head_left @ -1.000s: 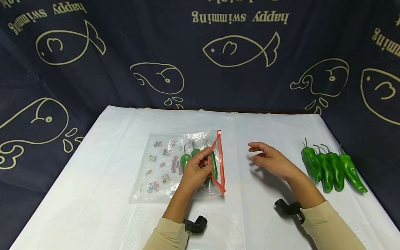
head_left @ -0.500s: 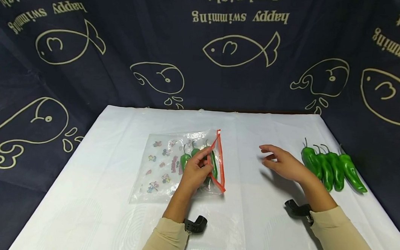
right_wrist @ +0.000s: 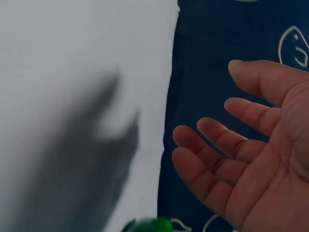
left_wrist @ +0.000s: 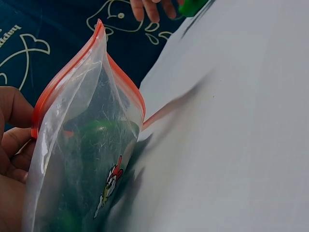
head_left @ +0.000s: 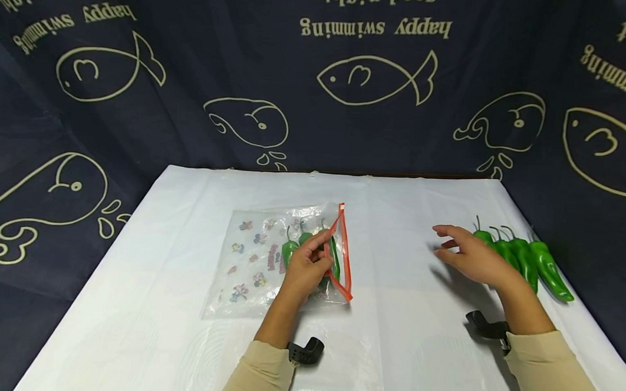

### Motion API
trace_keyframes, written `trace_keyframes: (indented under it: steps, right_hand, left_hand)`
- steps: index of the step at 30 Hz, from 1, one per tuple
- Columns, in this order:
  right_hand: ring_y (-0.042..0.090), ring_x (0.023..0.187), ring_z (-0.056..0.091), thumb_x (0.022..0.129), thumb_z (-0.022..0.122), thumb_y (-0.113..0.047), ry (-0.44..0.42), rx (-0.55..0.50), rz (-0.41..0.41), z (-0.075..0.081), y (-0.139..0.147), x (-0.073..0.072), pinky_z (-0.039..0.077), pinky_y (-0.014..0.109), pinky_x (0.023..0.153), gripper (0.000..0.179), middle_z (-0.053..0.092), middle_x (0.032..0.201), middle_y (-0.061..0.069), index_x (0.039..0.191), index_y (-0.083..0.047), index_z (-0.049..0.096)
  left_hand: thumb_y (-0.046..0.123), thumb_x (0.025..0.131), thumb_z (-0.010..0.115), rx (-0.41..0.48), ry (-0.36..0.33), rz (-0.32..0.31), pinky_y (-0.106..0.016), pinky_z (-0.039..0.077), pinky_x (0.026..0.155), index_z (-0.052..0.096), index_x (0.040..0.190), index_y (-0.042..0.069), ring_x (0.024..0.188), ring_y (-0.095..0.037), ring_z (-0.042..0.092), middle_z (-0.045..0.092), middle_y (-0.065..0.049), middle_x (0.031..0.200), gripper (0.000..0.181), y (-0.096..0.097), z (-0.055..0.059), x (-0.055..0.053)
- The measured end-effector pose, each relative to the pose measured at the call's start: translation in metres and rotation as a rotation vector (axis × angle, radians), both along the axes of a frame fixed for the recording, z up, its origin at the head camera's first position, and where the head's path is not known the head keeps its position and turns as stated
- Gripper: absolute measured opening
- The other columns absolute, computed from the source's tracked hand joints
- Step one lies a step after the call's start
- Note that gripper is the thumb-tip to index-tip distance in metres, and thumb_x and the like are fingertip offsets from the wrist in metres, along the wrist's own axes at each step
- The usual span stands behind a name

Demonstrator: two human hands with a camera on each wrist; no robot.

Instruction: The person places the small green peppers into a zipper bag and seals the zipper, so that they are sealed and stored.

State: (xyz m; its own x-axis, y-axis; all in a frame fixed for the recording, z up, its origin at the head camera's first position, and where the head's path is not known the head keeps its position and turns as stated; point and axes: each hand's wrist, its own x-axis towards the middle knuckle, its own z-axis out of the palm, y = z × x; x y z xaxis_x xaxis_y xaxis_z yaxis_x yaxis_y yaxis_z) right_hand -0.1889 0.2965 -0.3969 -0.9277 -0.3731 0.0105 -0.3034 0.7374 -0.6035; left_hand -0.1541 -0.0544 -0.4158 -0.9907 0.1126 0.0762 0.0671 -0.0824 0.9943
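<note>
A clear zip bag (head_left: pixel 246 257) with cartoon prints and a red zip edge lies mid-table. Its mouth gapes toward the right, and green peppers (head_left: pixel 290 252) show through the plastic. My left hand (head_left: pixel 305 267) pinches the upper lip of the mouth between thumb and fingers; in the left wrist view the red strip (left_wrist: pixel 72 72) bows upward beside the thumb. My right hand (head_left: pixel 471 256) hovers over the table with relaxed fingers, holding nothing. Just beyond it lies a row of several green peppers (head_left: pixel 550 270), partly covered by the hand in the head view. The right wrist view shows its palm and parted fingers (right_wrist: pixel 212 179).
White cloth covers the table (head_left: pixel 126 304). A dark curtain (head_left: pixel 194 36) with fish and whale drawings hangs behind and along both sides. Each wrist wears a black camera band, such as the right one (head_left: pixel 489 329).
My right hand has moved away from the bag toward the pepper row at the right, now overlapping it in the head view. The left hand and bag have stayed in place.
</note>
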Motion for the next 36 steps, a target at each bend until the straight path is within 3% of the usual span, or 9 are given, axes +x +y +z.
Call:
trace_keyframes:
  steps: [11, 21, 24, 28, 30, 36]
  right_hand:
    - [0.051, 0.116, 0.052, 0.098, 0.062, -0.02, 0.019, 0.052, -0.102, 0.007, 0.036, 0.005, 0.048, 0.061, 0.086, 0.06, 0.043, 0.14, 0.034, 0.144, 0.01, 0.037]
    - [0.054, 0.117, 0.047, 0.099, 0.06, -0.024, 0.02, 0.065, -0.187, 0.006, 0.056, 0.009, 0.043, 0.066, 0.088, 0.064, 0.039, 0.138, 0.038, 0.145, 0.012, 0.035]
    - [0.055, 0.117, 0.045, 0.099, 0.06, -0.026, 0.017, 0.092, -0.198, 0.006, 0.06, 0.009, 0.041, 0.068, 0.089, 0.066, 0.039, 0.135, 0.04, 0.145, 0.013, 0.033]
    - [0.055, 0.114, 0.044, 0.099, 0.06, -0.028, 0.022, 0.128, -0.219, 0.006, 0.065, 0.009, 0.04, 0.068, 0.086, 0.069, 0.039, 0.13, 0.041, 0.145, 0.014, 0.031]
    - [0.055, 0.112, 0.044, 0.099, 0.06, -0.029, 0.018, 0.134, -0.226, 0.006, 0.066, 0.009, 0.04, 0.068, 0.085, 0.07, 0.039, 0.128, 0.041, 0.146, 0.014, 0.03]
    - [0.056, 0.113, 0.045, 0.099, 0.06, -0.032, 0.0, 0.169, -0.237, 0.003, 0.068, 0.007, 0.041, 0.067, 0.085, 0.072, 0.039, 0.13, 0.041, 0.146, 0.013, 0.03]
  left_hand:
    - [-0.016, 0.083, 0.058, 0.008, -0.005, -0.002, -0.016, 0.047, 0.058, 0.055, 0.137, -0.005, 0.077, -0.008, 0.049, 0.051, -0.025, 0.131, 0.055, 0.0, -0.001, 0.0]
    - [-0.015, 0.083, 0.058, -0.01, 0.002, -0.016, -0.018, 0.047, 0.058, 0.055, 0.137, -0.006, 0.075, -0.009, 0.048, 0.051, -0.029, 0.122, 0.054, 0.0, -0.002, -0.001]
    - [-0.014, 0.084, 0.058, -0.02, 0.004, -0.014, -0.018, 0.046, 0.057, 0.057, 0.135, -0.006, 0.075, -0.01, 0.047, 0.053, -0.023, 0.129, 0.052, 0.0, -0.009, -0.004]
    - [-0.013, 0.083, 0.059, -0.045, 0.016, -0.007, -0.017, 0.043, 0.056, 0.059, 0.133, -0.006, 0.077, -0.012, 0.047, 0.053, -0.018, 0.137, 0.05, 0.0, -0.007, -0.003]
    - [-0.014, 0.083, 0.058, -0.051, 0.016, -0.011, -0.017, 0.043, 0.056, 0.058, 0.133, -0.008, 0.076, -0.013, 0.047, 0.053, -0.022, 0.134, 0.05, 0.0, 0.0, 0.001]
    - [-0.014, 0.082, 0.057, -0.02, -0.012, -0.008, -0.016, 0.045, 0.056, 0.055, 0.137, -0.006, 0.075, -0.009, 0.047, 0.051, -0.026, 0.13, 0.055, 0.0, 0.0, 0.001]
